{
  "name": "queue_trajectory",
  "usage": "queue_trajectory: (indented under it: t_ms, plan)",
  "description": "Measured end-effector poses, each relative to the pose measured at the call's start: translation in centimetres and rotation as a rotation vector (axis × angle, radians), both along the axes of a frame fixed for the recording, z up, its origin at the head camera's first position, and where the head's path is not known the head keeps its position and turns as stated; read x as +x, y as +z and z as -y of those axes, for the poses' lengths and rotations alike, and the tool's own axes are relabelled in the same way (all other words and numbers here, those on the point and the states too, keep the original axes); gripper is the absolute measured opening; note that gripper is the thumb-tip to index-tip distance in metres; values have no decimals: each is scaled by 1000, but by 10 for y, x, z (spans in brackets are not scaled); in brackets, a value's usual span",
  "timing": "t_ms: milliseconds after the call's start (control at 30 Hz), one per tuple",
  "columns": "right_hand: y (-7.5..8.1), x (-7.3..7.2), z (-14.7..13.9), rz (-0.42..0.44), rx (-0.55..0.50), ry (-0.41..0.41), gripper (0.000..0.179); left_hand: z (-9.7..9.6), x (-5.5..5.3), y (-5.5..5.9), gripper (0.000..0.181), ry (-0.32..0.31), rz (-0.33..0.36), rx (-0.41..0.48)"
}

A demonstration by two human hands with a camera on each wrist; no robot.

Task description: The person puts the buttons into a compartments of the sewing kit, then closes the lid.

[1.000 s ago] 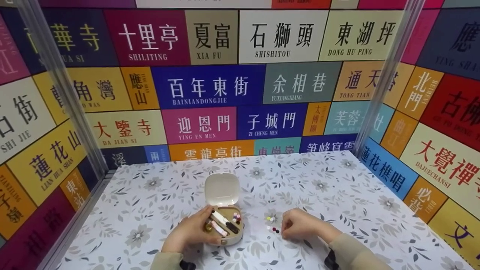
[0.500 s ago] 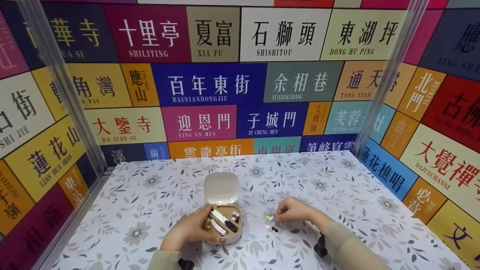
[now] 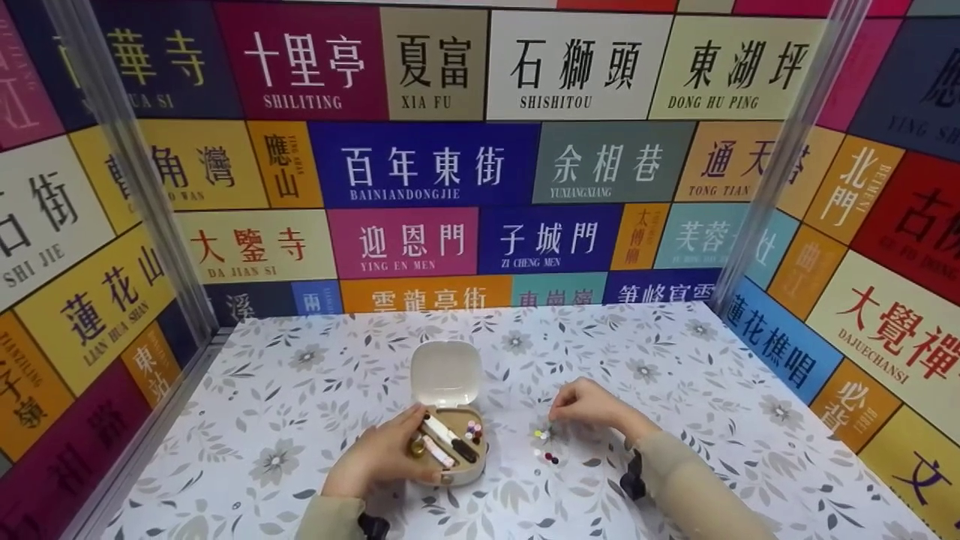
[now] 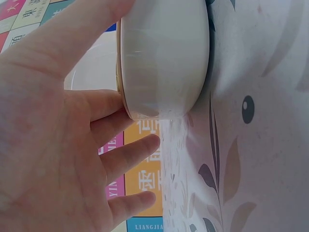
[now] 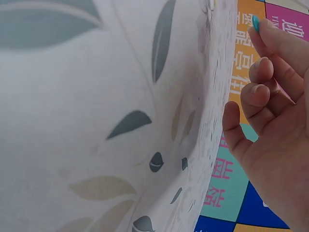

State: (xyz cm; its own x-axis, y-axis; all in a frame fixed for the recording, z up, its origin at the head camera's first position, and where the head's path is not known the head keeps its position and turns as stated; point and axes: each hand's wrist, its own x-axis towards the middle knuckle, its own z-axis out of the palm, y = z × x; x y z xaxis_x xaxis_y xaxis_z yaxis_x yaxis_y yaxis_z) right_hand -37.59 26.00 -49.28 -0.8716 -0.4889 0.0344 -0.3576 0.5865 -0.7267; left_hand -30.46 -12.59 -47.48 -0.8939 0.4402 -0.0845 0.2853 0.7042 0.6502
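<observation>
My left hand (image 3: 386,452) grips a small white case (image 3: 463,475) between thumb and fingers. Its rounded lid (image 3: 445,373) stands raised. Inside lie a white pen-like stick (image 3: 439,428) with a dark end, a pink-and-white stick (image 3: 439,452) and several coloured beads (image 3: 473,430). A small round gold thing (image 3: 417,448) shows beside the thumb side of the hand. My right hand (image 3: 592,405) pinches a tiny turquoise bead (image 5: 256,22) between thumb and forefinger, just beyond the loose beads; the other fingers are curled.
Several loose beads, among them a yellow bead (image 3: 537,433) and a dark red bead (image 3: 548,457), lie on the floral tablecloth (image 3: 300,420) right of the case. Sign-covered panels (image 3: 420,165) and clear corner posts (image 3: 142,187) enclose the table's back and sides.
My right hand has moved away from me and slightly left, past the loose beads. The left hand keeps its grip on the case, which stays put.
</observation>
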Motion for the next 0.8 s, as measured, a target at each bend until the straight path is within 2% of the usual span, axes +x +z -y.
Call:
queue_trajectory:
  t_ms: [267, 800]
  plan:
    - [-1, -5, 0, -58, -41, -21, 12, 0, -1, -1, 116, -8, -24, -29]
    - [7, -11, 7, -36, -39, -21, 13, 3, -4, -3, 119, -4, 11, -31]
